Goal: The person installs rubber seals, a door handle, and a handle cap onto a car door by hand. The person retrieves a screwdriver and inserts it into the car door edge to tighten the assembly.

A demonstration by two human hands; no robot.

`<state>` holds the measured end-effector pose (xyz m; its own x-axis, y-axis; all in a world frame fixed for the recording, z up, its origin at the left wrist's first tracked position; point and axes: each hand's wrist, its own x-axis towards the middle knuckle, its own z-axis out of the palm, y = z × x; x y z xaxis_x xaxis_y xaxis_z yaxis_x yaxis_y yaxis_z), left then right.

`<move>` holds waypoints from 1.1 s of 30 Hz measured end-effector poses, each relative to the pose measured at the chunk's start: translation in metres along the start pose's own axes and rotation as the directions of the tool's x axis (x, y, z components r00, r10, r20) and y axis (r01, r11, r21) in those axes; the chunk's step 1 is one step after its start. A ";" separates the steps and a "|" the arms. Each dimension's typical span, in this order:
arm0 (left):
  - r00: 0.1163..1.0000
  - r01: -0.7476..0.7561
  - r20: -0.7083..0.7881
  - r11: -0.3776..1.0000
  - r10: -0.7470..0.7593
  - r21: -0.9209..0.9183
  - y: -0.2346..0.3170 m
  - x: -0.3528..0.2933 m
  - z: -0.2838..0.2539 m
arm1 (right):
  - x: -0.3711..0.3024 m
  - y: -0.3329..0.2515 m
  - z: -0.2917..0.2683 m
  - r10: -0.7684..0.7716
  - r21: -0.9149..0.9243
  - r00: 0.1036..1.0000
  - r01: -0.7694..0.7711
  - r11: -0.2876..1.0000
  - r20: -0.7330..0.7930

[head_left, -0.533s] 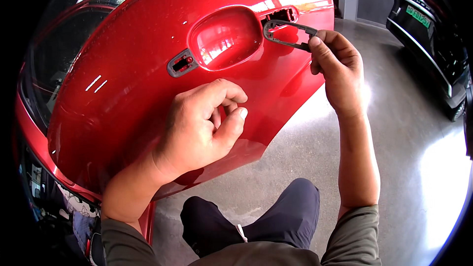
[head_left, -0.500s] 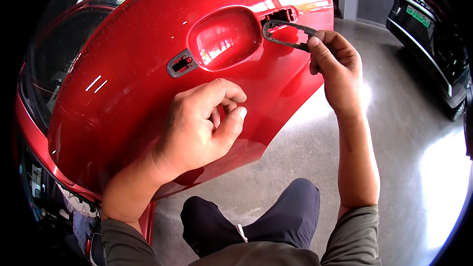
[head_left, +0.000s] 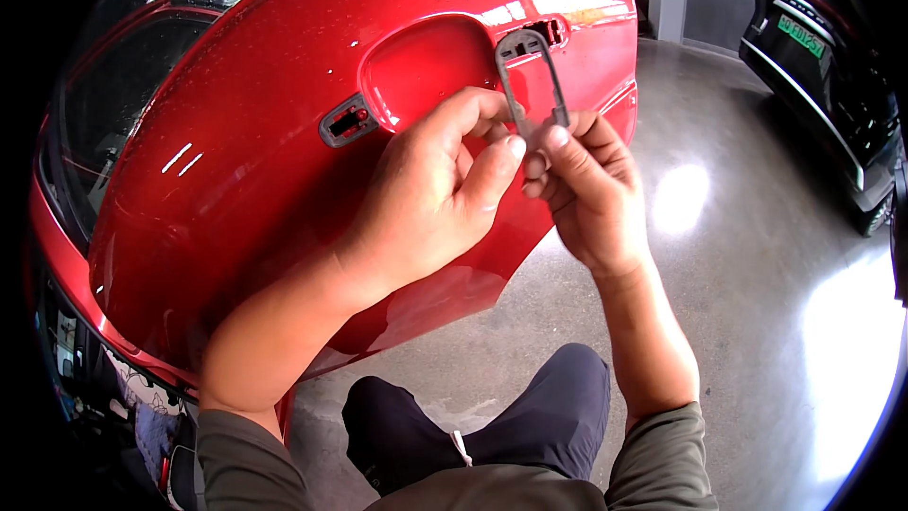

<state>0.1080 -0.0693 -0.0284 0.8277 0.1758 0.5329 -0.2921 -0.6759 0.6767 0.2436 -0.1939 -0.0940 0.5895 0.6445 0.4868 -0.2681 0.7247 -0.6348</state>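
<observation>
A dark grey, U-shaped door handle gasket (head_left: 508,85) stands upright in front of the red car door (head_left: 255,180), its rounded end on top. My right hand (head_left: 601,194) pinches its lower end between thumb and fingers. From the other side my left hand (head_left: 421,185) is closed at the same end, thumb and forefinger at the gasket's left leg. Behind them lies the rounded handle recess (head_left: 426,61), partly covered by my left hand. Left of the recess, a smaller grey gasket (head_left: 331,130) surrounds a slot. The opening (head_left: 556,33) on the right is partly hidden by the gasket.
The door stands open, with its window (head_left: 123,85) at far left and part of the car interior (head_left: 151,435) at lower left. A dark car (head_left: 804,57) is parked at the right on the grey floor (head_left: 690,274). My knees (head_left: 558,397) are below.
My right hand has moved left and down, turning the gasket from nearly level to upright. My left hand has risen to the right and now closes at the gasket's lower end.
</observation>
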 end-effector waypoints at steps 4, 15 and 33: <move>0.998 -0.060 0.004 0.998 0.060 0.008 -0.002 0.006 -0.001 | -0.007 0.009 0.005 0.011 0.083 1.000 -0.010 0.996 -0.003; 0.989 -0.024 0.139 0.848 -0.059 0.530 0.022 0.009 -0.027 | 0.003 -0.024 0.007 -0.222 -0.459 0.973 0.227 0.859 0.067; 0.995 0.006 0.100 0.999 -0.012 0.054 0.011 0.027 -0.011 | 0.039 -0.018 0.003 -0.160 -0.214 0.977 0.127 0.969 -0.144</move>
<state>0.1218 -0.0638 -0.0010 0.8749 0.1111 0.4715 -0.2606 -0.7125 0.6514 0.2692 -0.1807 -0.0621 0.7280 0.4788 0.4907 -0.0219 0.7315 -0.6814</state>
